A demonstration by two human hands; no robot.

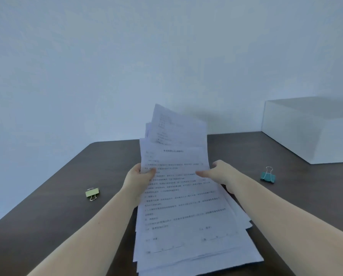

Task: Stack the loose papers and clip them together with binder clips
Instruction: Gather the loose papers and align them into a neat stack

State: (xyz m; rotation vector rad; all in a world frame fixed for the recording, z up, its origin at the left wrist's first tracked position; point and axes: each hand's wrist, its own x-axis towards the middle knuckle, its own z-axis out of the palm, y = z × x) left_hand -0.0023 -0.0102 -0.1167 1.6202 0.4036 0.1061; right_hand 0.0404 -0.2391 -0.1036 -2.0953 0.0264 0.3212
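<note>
A sheaf of printed white papers is held up off the dark table, its sheets fanned and uneven at the top and bottom edges. My left hand grips the papers' left edge, thumb on the front sheet. My right hand holds the right edge, thumb pressed on the front. A green binder clip lies on the table left of my left forearm. A teal binder clip lies to the right of my right hand.
The dark brown table has a rounded far-left corner and meets a pale wall behind. A white box stands at the table's far right.
</note>
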